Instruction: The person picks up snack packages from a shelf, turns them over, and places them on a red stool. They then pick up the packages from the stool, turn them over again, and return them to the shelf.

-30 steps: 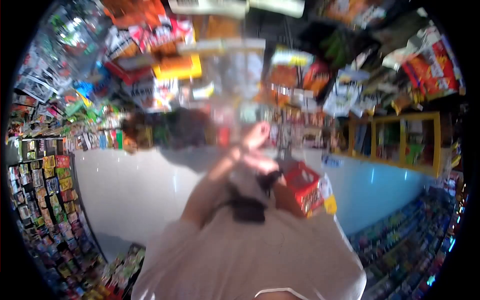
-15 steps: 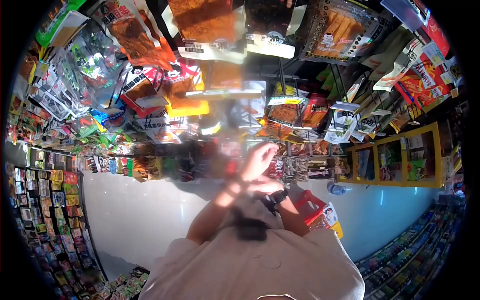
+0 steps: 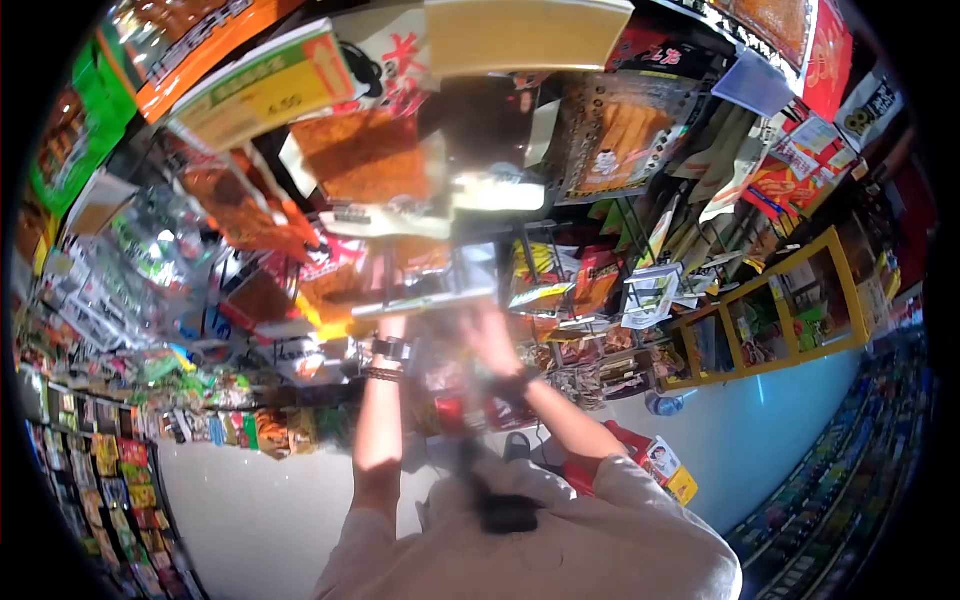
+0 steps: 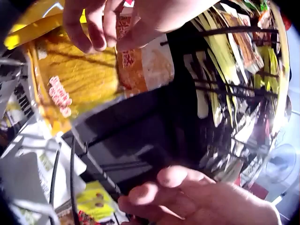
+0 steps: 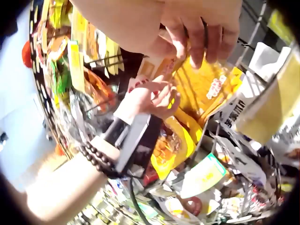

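Both hands reach into a snack display rack (image 4: 73, 183).
An orange-yellow snack packet (image 4: 79, 70) sits inside the rack's front edge, the left hand (image 4: 152, 18) bent over it; whether it pinches, I cannot tell. The right hand (image 4: 201, 201) is nearby, fingers parted, loosely bent.

The right hand (image 3: 488, 342) blurs in the head view, where a label strip (image 3: 430, 302) partly hides the left hand (image 3: 392, 327).
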A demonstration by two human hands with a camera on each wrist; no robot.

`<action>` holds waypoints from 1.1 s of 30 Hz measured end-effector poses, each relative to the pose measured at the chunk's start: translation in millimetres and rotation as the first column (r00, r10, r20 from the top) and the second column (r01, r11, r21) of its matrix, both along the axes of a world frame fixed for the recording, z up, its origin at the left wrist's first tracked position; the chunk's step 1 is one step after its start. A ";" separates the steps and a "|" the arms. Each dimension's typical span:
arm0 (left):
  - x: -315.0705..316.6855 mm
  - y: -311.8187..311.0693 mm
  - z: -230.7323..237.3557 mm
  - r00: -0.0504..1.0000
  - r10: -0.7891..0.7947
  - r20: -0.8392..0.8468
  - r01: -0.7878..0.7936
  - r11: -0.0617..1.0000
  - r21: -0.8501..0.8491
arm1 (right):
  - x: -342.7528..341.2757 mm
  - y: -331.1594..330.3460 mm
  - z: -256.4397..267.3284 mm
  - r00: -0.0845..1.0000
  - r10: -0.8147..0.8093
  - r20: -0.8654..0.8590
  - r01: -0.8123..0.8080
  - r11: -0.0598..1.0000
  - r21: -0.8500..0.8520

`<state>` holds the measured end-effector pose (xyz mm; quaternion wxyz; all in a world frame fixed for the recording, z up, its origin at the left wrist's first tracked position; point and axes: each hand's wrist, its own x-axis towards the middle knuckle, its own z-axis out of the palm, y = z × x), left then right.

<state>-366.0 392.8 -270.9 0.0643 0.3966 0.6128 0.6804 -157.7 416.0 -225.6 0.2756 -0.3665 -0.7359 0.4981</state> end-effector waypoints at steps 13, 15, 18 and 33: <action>-71.9 53.5 -66.7 0.726 -0.075 -0.684 -0.245 0.901 -0.358 | -103.1 161.6 -87.1 0.950 0.159 -0.267 0.073 0.722 0.688; -82.5 51.5 -63.0 0.726 -0.124 -0.676 -0.246 0.871 -0.424 | -99.3 151.1 -67.6 0.929 0.245 -0.279 -0.027 0.794 0.607; -91.0 43.3 -57.3 0.770 -0.175 -0.613 -0.196 0.850 -0.489 | -69.5 97.4 -19.1 0.948 0.279 -0.152 -0.091 0.696 0.712; -16.4 -59.3 -3.8 0.875 -0.222 0.430 0.370 0.880 -0.298 | -8.8 -4.9 4.3 0.998 0.044 -0.036 -0.051 0.975 -0.216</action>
